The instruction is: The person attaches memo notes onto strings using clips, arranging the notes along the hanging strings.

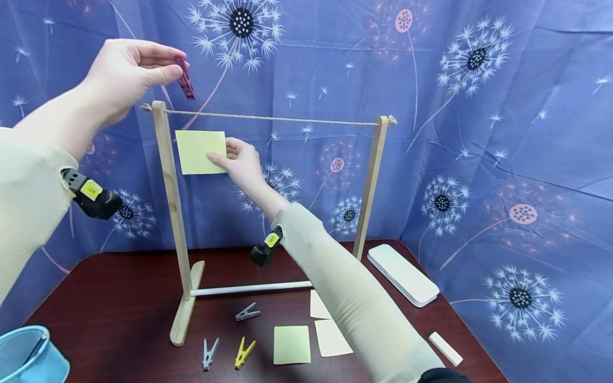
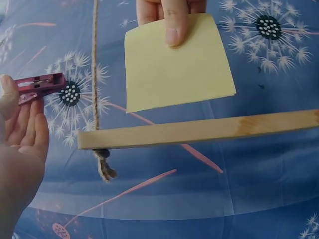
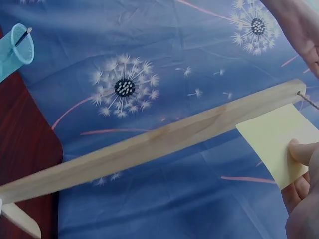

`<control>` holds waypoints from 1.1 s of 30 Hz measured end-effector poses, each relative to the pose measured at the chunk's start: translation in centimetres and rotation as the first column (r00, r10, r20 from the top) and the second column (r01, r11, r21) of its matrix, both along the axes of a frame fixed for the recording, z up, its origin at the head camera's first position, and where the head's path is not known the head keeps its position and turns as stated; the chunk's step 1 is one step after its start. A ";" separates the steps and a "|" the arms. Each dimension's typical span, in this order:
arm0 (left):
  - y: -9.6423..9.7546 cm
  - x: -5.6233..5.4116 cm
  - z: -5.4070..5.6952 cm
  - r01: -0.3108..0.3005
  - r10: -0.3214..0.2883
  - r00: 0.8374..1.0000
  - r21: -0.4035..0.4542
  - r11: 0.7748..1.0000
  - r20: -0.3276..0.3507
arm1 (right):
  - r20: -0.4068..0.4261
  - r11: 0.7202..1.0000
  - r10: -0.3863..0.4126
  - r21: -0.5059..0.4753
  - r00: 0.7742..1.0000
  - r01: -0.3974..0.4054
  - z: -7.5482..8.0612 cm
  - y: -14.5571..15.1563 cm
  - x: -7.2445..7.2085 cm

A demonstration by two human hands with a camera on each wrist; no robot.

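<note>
**Pegging the note to the string**

The left hand (image 1: pixel 125 72) pinches a dark red peg (image 1: pixel 184 77) between thumb and forefinger, with the peg's mouth pointing down, a little above the string (image 1: pixel 268 119) and near the left post (image 1: pixel 168 175). In the left wrist view the peg's mouth looks closed or nearly so; I cannot tell for sure. The right hand (image 1: pixel 241 159) pinches a yellow note (image 1: pixel 201 152) at its right edge, thumb on the front side and the fingers behind it.

The note hangs just under the string, and its top edge does not reach the string. The peg is above and slightly left of the note's top left corner, apart from both note and string.

To do this step well, I judge that the note should go up until its top edge overlaps the string and stays flat. The peg should be squeezed at its tail so the mouth opens wide, then brought straight down over string and paper together. The right hand should hold until the peg bites.

Outward, the frame stands on a dark bench (image 1: pixel 119 287). On it lie three more pegs, grey (image 1: pixel 247 312), blue-grey (image 1: pixel 209 353) and yellow (image 1: pixel 244 352), some spare notes (image 1: pixel 291 344), a white tray (image 1: pixel 402 273) and a blue basket (image 1: pixel 29 356).
</note>
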State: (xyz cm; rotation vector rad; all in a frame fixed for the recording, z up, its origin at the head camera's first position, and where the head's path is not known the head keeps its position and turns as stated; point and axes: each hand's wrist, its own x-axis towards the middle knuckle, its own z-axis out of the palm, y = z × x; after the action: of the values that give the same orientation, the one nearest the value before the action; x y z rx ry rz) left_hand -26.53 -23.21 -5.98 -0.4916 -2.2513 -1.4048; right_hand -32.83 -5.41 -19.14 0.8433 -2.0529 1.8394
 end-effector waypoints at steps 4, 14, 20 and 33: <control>0.0 -0.3 0.6 -0.048 0.048 0.998 0.012 0.999 0.031 | -0.002 0.999 0.015 -0.037 1.000 -0.015 0.5 -0.2 0.2; 0.9 0.0 0.7 -0.180 0.178 0.983 0.035 0.983 0.054 | -0.001 0.996 0.026 -0.091 1.000 -0.026 1.3 -0.4 0.5; 1.1 0.1 0.3 -0.218 0.215 0.974 0.043 0.975 0.068 | 0.000 0.994 0.032 -0.103 0.999 -0.032 1.3 -0.6 0.4; 1.2 0.0 -0.2 -0.255 0.255 0.963 -0.008 0.967 0.088 | -0.022 0.995 0.027 -0.094 0.999 -0.029 1.5 -1.0 0.4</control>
State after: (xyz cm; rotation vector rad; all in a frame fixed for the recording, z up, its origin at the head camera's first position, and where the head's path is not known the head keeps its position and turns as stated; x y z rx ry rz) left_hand -26.51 -22.01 -6.20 -0.1325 -2.2847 -1.3193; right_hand -32.39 -6.39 -17.66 0.8662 -1.9348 1.9175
